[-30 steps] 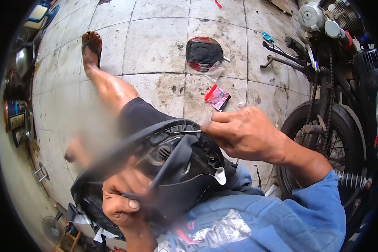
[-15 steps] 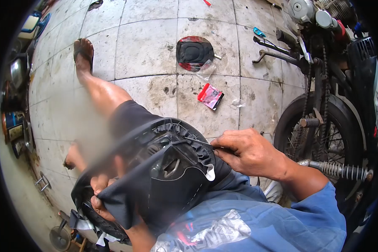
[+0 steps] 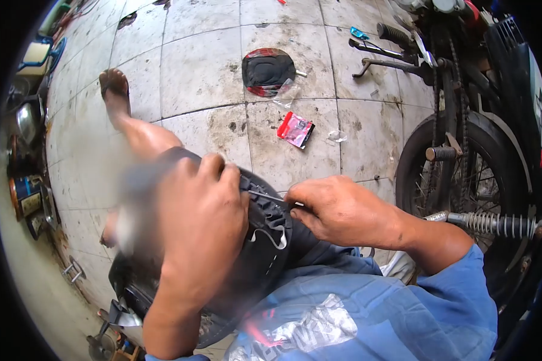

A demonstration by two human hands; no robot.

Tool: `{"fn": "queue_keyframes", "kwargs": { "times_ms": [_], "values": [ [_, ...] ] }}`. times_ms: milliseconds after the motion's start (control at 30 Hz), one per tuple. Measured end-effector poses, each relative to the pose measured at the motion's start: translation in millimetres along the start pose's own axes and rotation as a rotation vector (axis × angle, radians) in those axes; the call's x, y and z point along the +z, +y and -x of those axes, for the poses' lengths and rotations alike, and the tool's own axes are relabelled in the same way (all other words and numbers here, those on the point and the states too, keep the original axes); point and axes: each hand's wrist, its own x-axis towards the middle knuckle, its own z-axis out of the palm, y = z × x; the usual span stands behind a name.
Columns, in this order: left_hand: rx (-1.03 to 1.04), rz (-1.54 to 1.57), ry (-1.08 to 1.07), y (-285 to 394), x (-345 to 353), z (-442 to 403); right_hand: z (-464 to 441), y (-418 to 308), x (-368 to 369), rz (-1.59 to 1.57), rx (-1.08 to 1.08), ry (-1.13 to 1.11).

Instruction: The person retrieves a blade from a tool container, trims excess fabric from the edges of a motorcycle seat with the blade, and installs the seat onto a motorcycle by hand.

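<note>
A black seat with a gathered, stitched cover [image 3: 265,253] lies across my lap, its underside edge facing up. My right hand [image 3: 337,207] pinches a thin metal tool [image 3: 265,195], whose shaft points left onto the gathered edge of the cover. Over the seat's left part, my left hand [image 3: 205,210] grips the black cover, fingers bent over its edge near the tool's tip. A blurred patch hides part of the cover beside this hand. Some white lining shows at the cover's edge below the tool.
A motorcycle's rear wheel [image 3: 482,174], shock absorber [image 3: 494,224] and footpeg [image 3: 441,154] stand at the right. On the tiled floor [image 3: 205,66] lie a black and red pad [image 3: 269,72], a red and pink packet [image 3: 295,129] and clear plastic scraps. Assorted items line the left wall.
My left hand has moved up and right from the lower left, over the seat, and folded the cover over. My right hand stays with the tool at the edge. The view has shifted slightly.
</note>
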Motion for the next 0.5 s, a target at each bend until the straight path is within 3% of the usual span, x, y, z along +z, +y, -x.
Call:
{"fn": "queue_keyframes", "kwargs": {
  "times_ms": [67,267,500],
  "values": [
    [-0.113,0.023,0.044,8.6,11.2,9.0,4.0,3.0,3.5,-0.015,0.002,-0.013],
    [-0.095,0.161,0.08,3.7,34.8,25.4,12.2,7.6,26.9,-0.082,-0.072,-0.01],
    [-0.101,0.589,0.214,-6.4,60.2,46.2,12.1,1.9,44.8,-0.232,-0.078,0.012]
  ]
}}
